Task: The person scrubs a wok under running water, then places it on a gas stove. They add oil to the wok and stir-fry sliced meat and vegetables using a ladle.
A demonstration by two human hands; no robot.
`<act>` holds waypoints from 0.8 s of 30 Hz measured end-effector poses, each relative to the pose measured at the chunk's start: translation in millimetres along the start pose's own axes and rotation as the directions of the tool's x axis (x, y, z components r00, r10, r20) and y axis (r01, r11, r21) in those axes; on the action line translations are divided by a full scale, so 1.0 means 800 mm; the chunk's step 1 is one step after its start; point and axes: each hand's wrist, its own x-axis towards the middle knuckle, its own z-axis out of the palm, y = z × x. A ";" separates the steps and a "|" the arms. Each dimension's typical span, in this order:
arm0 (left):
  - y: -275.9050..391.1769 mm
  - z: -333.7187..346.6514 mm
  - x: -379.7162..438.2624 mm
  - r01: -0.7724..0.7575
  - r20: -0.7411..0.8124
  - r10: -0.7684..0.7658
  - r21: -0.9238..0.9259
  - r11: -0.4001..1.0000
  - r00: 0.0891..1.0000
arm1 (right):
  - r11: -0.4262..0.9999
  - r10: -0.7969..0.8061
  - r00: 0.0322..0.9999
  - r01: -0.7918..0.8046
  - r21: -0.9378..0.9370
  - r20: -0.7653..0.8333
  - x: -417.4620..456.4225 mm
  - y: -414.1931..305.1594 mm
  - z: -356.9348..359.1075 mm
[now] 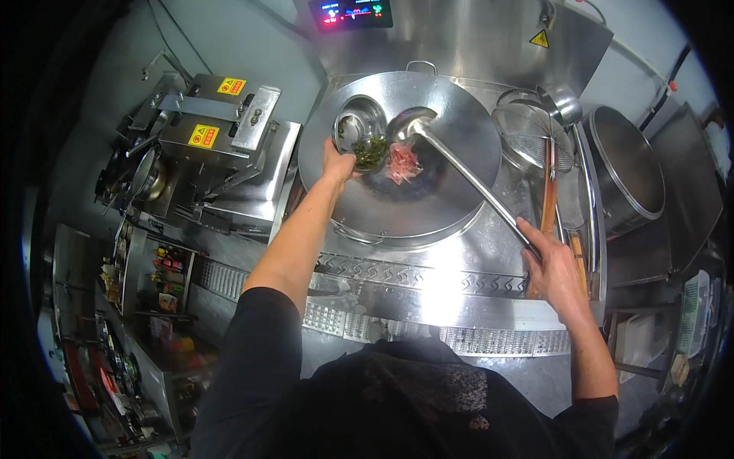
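Note:
My left hand (339,163) grips the near-left rim of a metal bowl (375,112) tilted over a large steel wok (459,189). Dark green leafy pieces (370,151) gather at the bowl's lower side; whether some touch the wok is unclear. Beside them, pale pink and red strips of food (403,163) lie on the wok's surface. The long handle of a steel ladle (470,175) is in my right hand (553,269), above the right front of the stove. Its bowl-shaped head is over the wok, just right of the metal bowl and close to the strips.
Right of the wok sit a wire-mesh strainer (530,126) with a wooden handle and a deep steel pot (628,163). A metal machine with warning labels (212,112) stands left. A lit display panel (351,12) is on the back wall. The steel stove edge (367,310) runs before me.

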 end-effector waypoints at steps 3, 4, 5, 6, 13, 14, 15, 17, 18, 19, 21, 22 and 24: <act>-0.001 -0.004 0.008 0.156 0.252 -0.082 -0.291 0.944 0.964 | 0.971 -0.008 1.000 0.000 0.240 0.030 -0.002 -0.015 0.009; 0.016 0.000 -0.010 0.198 0.255 -0.124 -0.287 0.937 0.959 | 0.956 -0.022 1.000 0.016 0.291 0.017 -0.001 -0.018 0.018; 0.016 0.003 -0.010 0.190 0.285 -0.099 -0.315 0.930 0.953 | 0.939 -0.036 0.999 0.033 0.342 0.003 -0.001 -0.023 0.027; 0.017 0.002 -0.015 0.187 0.310 -0.077 -0.345 0.920 0.948 | 0.913 0.093 0.981 -0.151 0.378 0.168 0.001 -0.043 0.017; 0.011 -0.019 -0.016 0.267 0.338 -0.091 -0.522 0.810 0.937 | 0.768 0.109 0.944 -0.280 0.576 0.313 0.002 -0.041 0.027; 0.006 -0.025 -0.017 0.286 0.355 -0.093 -0.541 0.791 0.930 | 0.704 0.122 0.941 -0.306 0.641 0.315 -0.002 -0.038 0.025; 0.008 -0.028 -0.022 0.301 0.371 -0.091 -0.561 0.771 0.924 | 0.720 0.139 0.945 -0.302 0.624 0.297 -0.003 -0.035 0.021; 0.005 -0.038 -0.043 0.285 0.325 -0.114 -0.548 0.786 0.939 | 0.754 0.168 0.951 -0.293 0.588 0.259 -0.004 -0.026 0.010; 0.009 -0.045 -0.061 0.277 0.299 -0.127 -0.542 0.793 0.946 | 0.824 0.096 0.972 -0.198 0.531 0.213 -0.006 -0.015 0.008; 0.011 -0.055 -0.079 0.258 0.294 -0.102 -0.564 0.784 0.951 | 0.834 0.095 0.968 -0.204 0.512 0.231 -0.007 -0.013 0.004; 0.013 -0.076 -0.107 0.220 0.287 -0.047 -0.607 0.764 0.957 | 0.836 0.139 0.945 -0.273 0.476 0.298 -0.008 -0.007 -0.007; 0.014 -0.086 -0.118 0.230 0.295 -0.045 -0.632 0.740 0.954 | 0.825 0.163 0.925 -0.319 0.467 0.344 -0.010 -0.007 -0.011; 0.015 -0.101 -0.150 0.198 0.257 -0.023 -0.679 0.707 0.966 | 0.795 0.211 0.867 -0.421 0.437 0.452 -0.018 -0.014 -0.018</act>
